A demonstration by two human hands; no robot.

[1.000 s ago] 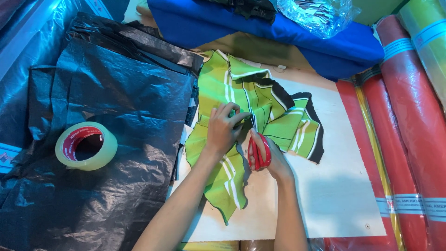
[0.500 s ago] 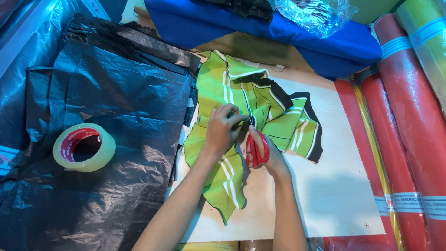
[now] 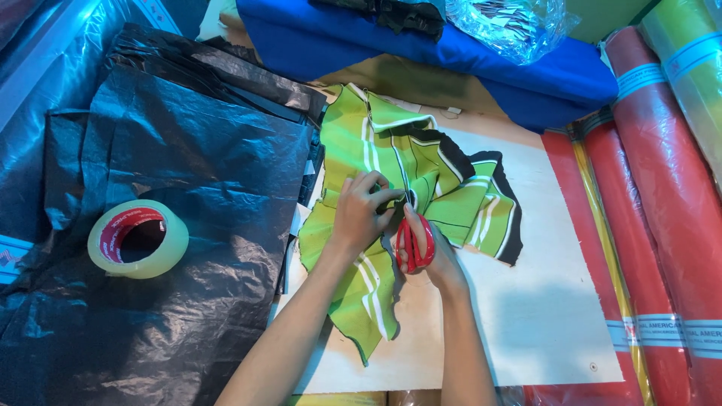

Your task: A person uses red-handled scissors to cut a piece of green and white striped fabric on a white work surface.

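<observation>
A green cloth [image 3: 361,150] with white stripes and black edging lies crumpled on a pale wooden board [image 3: 526,316]. My left hand [image 3: 361,214] pinches a fold of the cloth near its middle. My right hand [image 3: 425,252] grips red-handled scissors [image 3: 414,240], whose blades point up into the cloth right beside my left fingertips. The blade tips are mostly hidden by the fabric and my fingers.
Black plastic sheeting [image 3: 165,195] covers the left side, with a roll of clear tape [image 3: 137,239] resting on it. Blue folded fabric [image 3: 466,53] and a clear plastic bag [image 3: 511,22] lie at the back. Red and green rolls [image 3: 662,195] line the right edge.
Both hands stay at the cloth's middle. The scissors have shifted slightly along the fabric, and the cloth's folds have moved a little.
</observation>
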